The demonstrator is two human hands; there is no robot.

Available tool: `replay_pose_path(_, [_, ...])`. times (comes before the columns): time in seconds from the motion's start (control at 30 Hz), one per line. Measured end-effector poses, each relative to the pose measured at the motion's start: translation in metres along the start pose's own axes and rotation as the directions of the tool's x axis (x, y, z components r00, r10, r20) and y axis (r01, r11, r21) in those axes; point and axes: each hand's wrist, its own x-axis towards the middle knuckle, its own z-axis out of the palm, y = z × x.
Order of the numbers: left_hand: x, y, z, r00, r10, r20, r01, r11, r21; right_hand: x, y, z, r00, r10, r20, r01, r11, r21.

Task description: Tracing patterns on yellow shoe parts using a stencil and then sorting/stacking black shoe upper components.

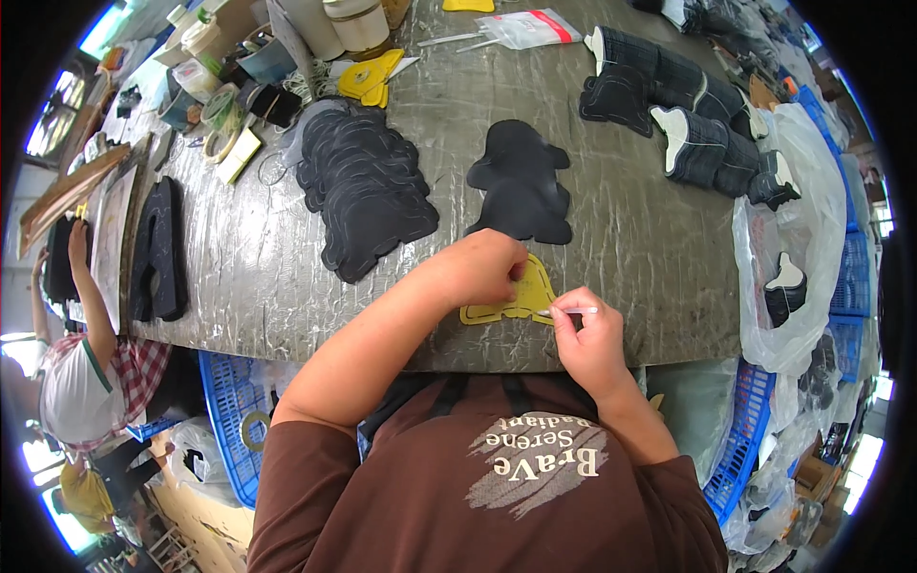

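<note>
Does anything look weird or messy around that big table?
One small thing: a single black piece with white trim lies apart in the clear plastic bag at the right, while similar black pieces sit together in rows. That makes it look left out. I can't see any spill.

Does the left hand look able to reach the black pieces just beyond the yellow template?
Probably yes: the left hand is right beside the black pieces, and nothing visible stands between them, though it would likely have to lift off the yellow template first.
</note>
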Motion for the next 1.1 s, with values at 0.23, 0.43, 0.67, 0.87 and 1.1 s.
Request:
replay_pose_path(0.23, [-0.003,0.008,-0.002,0.999,-0.023,-0.028,0.024,1.000,0.013,-0.011,0.004,-0.015,0.999,0.016,-0.046,-0.019,0.998,-0.053])
replay_pose_path(0.43, [-0.001,0.015,-0.002,0.999,-0.016,-0.045,0.020,0.996,0.091,-0.002,0.007,-0.029,0.996,0.013,-0.087,-0.030,0.981,-0.193])
replay_pose_path(0.67, [-0.003,0.022,0.000,0.969,0.157,-0.192,-0.052,0.886,0.461,0.064,0.016,-0.009,0.995,-0.091,-0.028,0.076,0.935,-0.346])
replay_pose_path(0.87, [-0.060,-0.010,-0.030,0.908,-0.019,-0.419,-0.041,0.990,-0.133,0.081,0.030,0.004,0.993,0.100,0.055,-0.059,0.863,-0.501])
replay_pose_path(1.1, [-0.115,-0.082,-0.085,0.549,-0.169,-0.818,0.011,0.981,-0.195,0.078,0.031,0.010,0.995,0.099,0.032,-0.074,0.886,-0.457])
